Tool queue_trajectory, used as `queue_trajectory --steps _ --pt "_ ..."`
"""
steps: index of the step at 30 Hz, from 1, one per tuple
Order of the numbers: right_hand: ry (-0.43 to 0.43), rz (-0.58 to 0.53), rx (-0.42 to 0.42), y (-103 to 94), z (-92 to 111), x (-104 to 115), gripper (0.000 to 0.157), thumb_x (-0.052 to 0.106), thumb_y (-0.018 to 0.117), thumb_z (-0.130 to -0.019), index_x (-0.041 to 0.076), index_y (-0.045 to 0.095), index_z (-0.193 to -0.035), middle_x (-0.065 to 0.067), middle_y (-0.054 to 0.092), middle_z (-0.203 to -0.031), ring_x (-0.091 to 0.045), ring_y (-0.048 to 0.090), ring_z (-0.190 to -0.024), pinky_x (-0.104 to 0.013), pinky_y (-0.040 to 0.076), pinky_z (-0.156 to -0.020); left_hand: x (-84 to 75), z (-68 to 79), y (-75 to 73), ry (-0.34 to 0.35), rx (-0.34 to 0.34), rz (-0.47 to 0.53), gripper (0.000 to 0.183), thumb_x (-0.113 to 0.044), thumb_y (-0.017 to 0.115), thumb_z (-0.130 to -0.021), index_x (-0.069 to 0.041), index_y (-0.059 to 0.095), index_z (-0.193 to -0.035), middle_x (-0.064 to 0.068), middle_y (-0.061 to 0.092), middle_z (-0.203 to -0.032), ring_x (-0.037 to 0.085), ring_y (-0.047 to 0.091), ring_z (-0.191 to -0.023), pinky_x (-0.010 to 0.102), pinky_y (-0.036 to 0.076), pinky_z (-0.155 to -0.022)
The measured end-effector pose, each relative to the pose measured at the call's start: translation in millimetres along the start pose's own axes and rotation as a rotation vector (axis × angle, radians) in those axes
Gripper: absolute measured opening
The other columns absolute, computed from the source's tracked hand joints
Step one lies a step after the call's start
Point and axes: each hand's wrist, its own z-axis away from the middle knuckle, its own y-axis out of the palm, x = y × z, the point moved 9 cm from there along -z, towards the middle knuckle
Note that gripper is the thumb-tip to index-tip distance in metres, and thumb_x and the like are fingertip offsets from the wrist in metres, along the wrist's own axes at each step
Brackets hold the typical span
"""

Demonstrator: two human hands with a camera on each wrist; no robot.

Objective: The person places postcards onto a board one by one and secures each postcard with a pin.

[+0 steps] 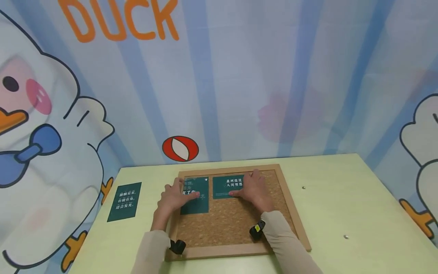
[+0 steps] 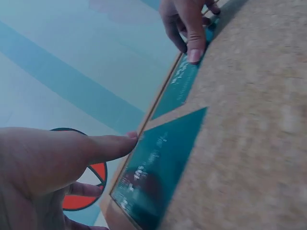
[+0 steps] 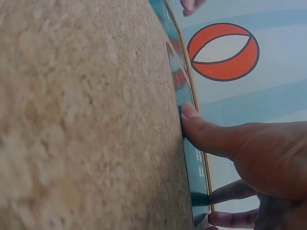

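A cork board [image 1: 222, 228] in a wooden frame lies on the table, with two dark green cards bearing white text along its far side. My left hand [image 1: 174, 197] is over the left card [image 1: 200, 207], its thumb extended across it and its fingers spread near the frame's left edge; contact with the card is unclear. A small silver pushpin [image 1: 206, 179] shows at this card's top right corner. My right hand [image 1: 254, 190] holds the right card [image 1: 222, 189], thumb at its near edge and fingers at its far edge, as the right wrist view shows. The hand hides the card's right end.
A third green card [image 1: 124, 201] lies on the pale yellow table [image 1: 335, 201] left of the board. Two small silver pins, a far one [image 1: 303, 187] and a near one [image 1: 346, 236], lie to the right. Behind the table hangs a printed duck curtain [image 1: 239, 87].
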Motion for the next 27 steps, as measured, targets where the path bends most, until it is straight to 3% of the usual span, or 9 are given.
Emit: queue_trajectory --steps 6,9,16,21,27 --pt "0.001 0.007 0.000 0.5 0.2 -1.6 0.074 0.057 0.089 -0.076 -0.001 0.065 -0.116 -0.023 0.051 -0.124 -0.041 0.055 -0.112 -0.052 0.050 -0.092 -24.4 -17.1 0.7 0.075 -0.006 -0.062 0.084 -0.049 0.079 -0.089 -0.006 0.043 -0.153 0.032 0.041 -0.144 0.053 0.040 -0.130 0.073 0.037 -0.101" --pt "0.004 0.015 -0.004 0.7 -0.3 -2.3 0.079 0.058 0.089 -0.075 -0.002 0.064 -0.120 -0.023 0.051 -0.124 -0.041 0.055 -0.112 -0.052 0.050 -0.092 -43.2 -26.4 8.5 0.178 0.014 -0.129 0.084 -0.050 0.078 -0.090 -0.006 0.046 -0.154 0.031 0.042 -0.148 0.052 0.039 -0.134 0.072 0.034 -0.105" --pt "0.012 0.046 0.014 2.5 -2.7 -0.1 0.090 0.062 0.087 -0.075 -0.003 0.061 -0.132 -0.022 0.051 -0.127 -0.038 0.054 -0.114 -0.051 0.050 -0.095 -77.8 -42.1 32.8 0.411 0.079 -0.251 0.085 -0.056 0.078 -0.088 -0.010 0.050 -0.153 0.023 0.049 -0.149 0.044 0.044 -0.137 0.063 0.040 -0.108" --pt "0.016 0.047 0.026 3.7 -3.2 -0.4 0.095 0.062 0.086 -0.076 -0.003 0.057 -0.138 -0.022 0.049 -0.127 -0.040 0.053 -0.116 -0.051 0.049 -0.097 -91.9 -55.0 43.4 0.488 0.138 -0.255 0.086 -0.055 0.077 -0.088 -0.009 0.049 -0.155 0.023 0.049 -0.150 0.042 0.046 -0.137 0.063 0.040 -0.109" --pt "0.012 0.016 0.014 1.2 -1.5 -3.6 0.093 0.058 0.088 -0.076 -0.005 0.057 -0.138 -0.022 0.047 -0.129 -0.043 0.050 -0.116 -0.053 0.048 -0.097 -102.8 -71.5 51.2 0.529 0.170 -0.280 0.093 -0.058 0.080 -0.084 -0.009 0.047 -0.156 0.020 0.052 -0.147 0.038 0.049 -0.132 0.060 0.041 -0.109"
